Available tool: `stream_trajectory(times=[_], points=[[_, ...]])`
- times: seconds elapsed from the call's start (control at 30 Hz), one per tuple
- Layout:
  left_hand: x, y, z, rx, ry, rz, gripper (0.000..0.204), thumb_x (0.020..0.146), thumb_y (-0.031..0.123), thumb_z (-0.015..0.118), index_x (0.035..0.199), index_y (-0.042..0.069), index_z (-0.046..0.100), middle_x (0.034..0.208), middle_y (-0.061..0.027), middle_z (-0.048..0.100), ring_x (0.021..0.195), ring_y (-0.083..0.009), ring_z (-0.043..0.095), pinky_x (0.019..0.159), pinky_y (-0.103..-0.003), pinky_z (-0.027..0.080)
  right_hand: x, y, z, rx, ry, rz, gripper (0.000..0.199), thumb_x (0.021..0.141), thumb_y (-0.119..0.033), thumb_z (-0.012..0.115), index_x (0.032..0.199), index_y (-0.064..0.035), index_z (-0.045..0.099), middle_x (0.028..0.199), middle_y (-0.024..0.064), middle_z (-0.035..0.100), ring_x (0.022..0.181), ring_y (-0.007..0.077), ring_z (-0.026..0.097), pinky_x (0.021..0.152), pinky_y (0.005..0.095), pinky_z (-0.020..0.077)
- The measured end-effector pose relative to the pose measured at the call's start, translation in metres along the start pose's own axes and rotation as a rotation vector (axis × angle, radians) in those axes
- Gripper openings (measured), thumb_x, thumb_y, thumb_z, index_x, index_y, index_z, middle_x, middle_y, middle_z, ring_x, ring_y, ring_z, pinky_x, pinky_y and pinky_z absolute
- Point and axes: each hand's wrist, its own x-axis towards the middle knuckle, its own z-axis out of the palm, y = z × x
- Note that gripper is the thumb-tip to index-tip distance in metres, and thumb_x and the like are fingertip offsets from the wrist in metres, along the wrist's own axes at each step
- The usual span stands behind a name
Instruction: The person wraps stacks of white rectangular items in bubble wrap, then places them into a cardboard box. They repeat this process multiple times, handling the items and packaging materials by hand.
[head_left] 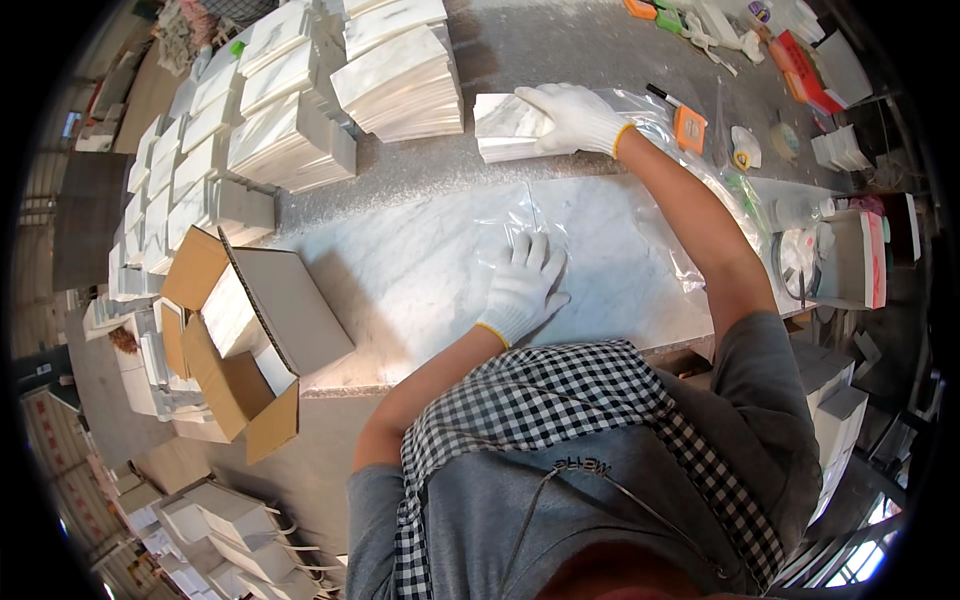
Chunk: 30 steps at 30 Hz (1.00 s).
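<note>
My left hand (522,288), in a white knit glove, lies with fingers spread on a clear plastic bag (512,232). Under it is a pale marble slab (420,250) on the bench. Farther off, my gloved right hand (580,120) grips the right end of a short stack of white, grey-veined tiles (508,122). Its fingers reach over the top tile and its thumb is at the near side. More clear plastic (690,165) lies beside and beneath my right forearm.
Tall tile stacks (395,85) fill the back left. An opened cardboard box (300,300) with white contents stands at the left edge. An orange block (690,129), a black marker (663,95) and a tape roll (784,141) lie to the right; a white box (850,262) stands beyond.
</note>
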Motion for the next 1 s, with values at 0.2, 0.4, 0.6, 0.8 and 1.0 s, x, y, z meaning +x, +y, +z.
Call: stream_trajectory(times=[0.2,0.4,0.6,0.8,1.0], points=[[-0.001,0.001,-0.001,0.006,0.013,0.009,0.070,0.084,0.049,0.072,0.138,0.009,0.052,0.143,-0.0207,0.047,0.136,-0.0386,0.043,0.102,-0.050,0.043,-0.014,-0.004,0.001,0.037,0.166,-0.041,0.072,0.077,-0.039,0.076,0.137,-0.0045,0.058,0.130,0.0159,0.063,0.121,0.0355,0.059,0.106,0.0437,0.0469],[-0.005,0.001,0.005,0.013,0.062,0.014,0.071,0.083,0.049,0.073,0.136,0.007,0.052,0.142,-0.0208,0.048,0.135,-0.0389,0.043,0.104,-0.051,0.042,-0.052,-0.044,-0.017,0.286,0.119,0.010,0.076,0.075,-0.043,0.079,0.137,-0.0040,0.059,0.134,0.0173,0.063,0.126,0.0349,0.059,0.107,0.0436,0.0473],[-0.014,-0.002,0.021,0.050,0.180,0.072,0.060,0.082,0.046,0.073,0.121,0.002,0.061,0.129,-0.0167,0.057,0.125,-0.0342,0.051,0.102,-0.048,0.043,-0.094,-0.067,0.038,0.363,-0.060,-0.039,0.080,0.072,-0.041,0.080,0.139,-0.0027,0.058,0.137,0.0215,0.061,0.129,0.0360,0.058,0.110,0.0427,0.0464],[-0.032,-0.009,0.032,0.135,0.158,0.168,0.050,0.082,0.042,0.073,0.116,0.007,0.064,0.122,-0.0122,0.061,0.116,-0.0299,0.057,0.093,-0.044,0.048,-0.106,-0.067,0.062,0.267,0.044,-0.261,0.076,0.071,-0.042,0.080,0.134,-0.0036,0.061,0.119,0.0172,0.063,0.114,0.0357,0.061,0.101,0.0454,0.0487],[-0.036,-0.003,0.022,0.145,0.108,0.164,0.055,0.081,0.043,0.074,0.122,0.009,0.062,0.125,-0.0118,0.059,0.116,-0.0304,0.057,0.085,-0.046,0.049,-0.104,-0.070,0.067,0.181,0.043,-0.290,0.068,0.073,-0.042,0.078,0.127,-0.0047,0.063,0.113,0.0149,0.063,0.109,0.0332,0.061,0.097,0.0445,0.0494]])
